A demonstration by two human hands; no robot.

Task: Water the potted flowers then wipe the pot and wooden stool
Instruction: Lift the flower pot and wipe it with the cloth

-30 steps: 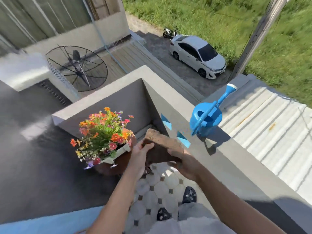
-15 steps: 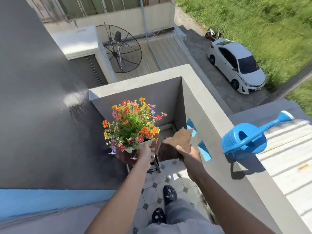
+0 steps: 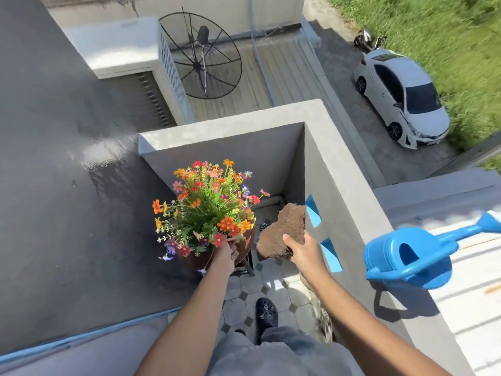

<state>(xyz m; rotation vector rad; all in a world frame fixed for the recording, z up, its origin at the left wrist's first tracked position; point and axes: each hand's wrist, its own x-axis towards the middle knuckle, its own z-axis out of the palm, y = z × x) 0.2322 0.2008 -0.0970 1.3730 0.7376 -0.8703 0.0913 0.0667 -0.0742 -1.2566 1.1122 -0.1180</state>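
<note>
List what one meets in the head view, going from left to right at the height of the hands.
Flowers → left hand on the brown pot → brown cloth → right hand holding it → blue watering can on the wall top.

Both bare forearms are reaching forward and down from the bottom edge. Left hand [image 3: 224, 257] is extending straight ahead, fingers curling around the near rim of the pot [image 3: 245, 246]. Right hand [image 3: 305, 253] is sitting slightly higher and apart, wrist cocked, thumb and fingers pinching the cloth [image 3: 284, 230] in a closed grip.
</note>
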